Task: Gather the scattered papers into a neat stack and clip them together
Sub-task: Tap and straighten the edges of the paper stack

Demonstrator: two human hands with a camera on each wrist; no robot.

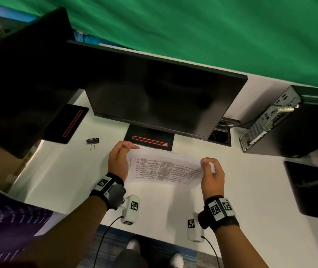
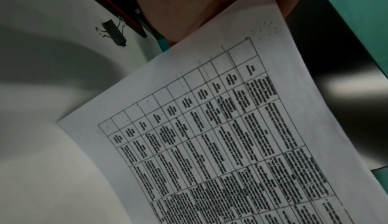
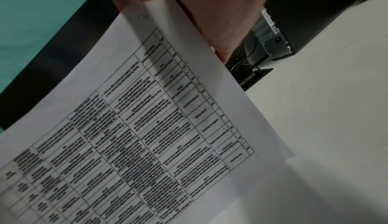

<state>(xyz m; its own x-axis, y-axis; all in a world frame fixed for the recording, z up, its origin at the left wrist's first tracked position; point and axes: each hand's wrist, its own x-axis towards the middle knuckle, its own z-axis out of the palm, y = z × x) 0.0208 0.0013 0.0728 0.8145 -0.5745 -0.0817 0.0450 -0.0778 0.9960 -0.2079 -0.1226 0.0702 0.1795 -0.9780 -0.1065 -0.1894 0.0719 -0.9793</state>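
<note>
The papers point(image 1: 164, 169) hang just above the white counter point(image 1: 250, 190), left hand point(image 1: 118, 161) and right hand point(image 1: 211, 176) each with fingers pinched on a side edge. Better tap the edges square first. The binder clip point(image 1: 92, 141) waits far left.
</note>
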